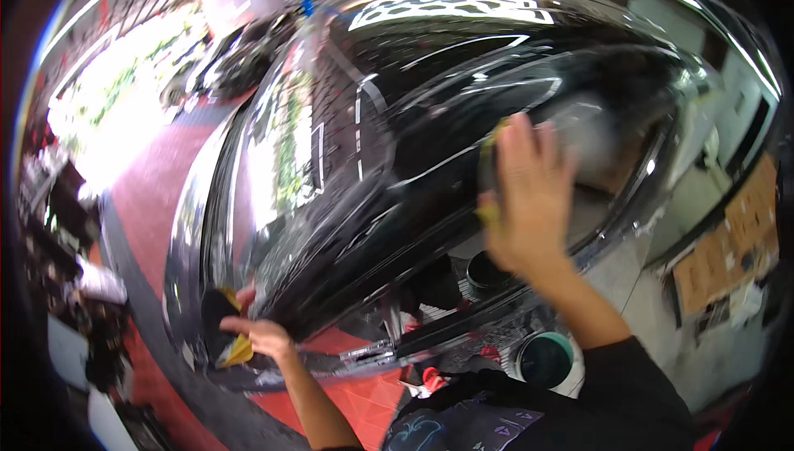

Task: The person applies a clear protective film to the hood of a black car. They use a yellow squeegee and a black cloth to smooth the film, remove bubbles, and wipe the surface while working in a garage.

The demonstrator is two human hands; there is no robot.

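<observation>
A glossy black car (347,244) fills the middle of the view, with bright reflections across its panels and glass. My right hand (533,190), smeared by motion, lies with stretched fingers over a yellow-edged dark cloth (490,211) against the car's upper side. A pale blur beside the fingers cannot be made out. Lower left, my left hand (263,337) reaches to the car's edge, its thumb over a black-and-yellow cloth (237,352); its other fingers are partly hidden.
A green-rimmed bucket (546,360) stands by my body, with a dark bucket (488,273) beyond it. Flattened cardboard (732,240) leans at right. Clutter (70,228) lines the left side. Dark cars (236,62) are parked far left.
</observation>
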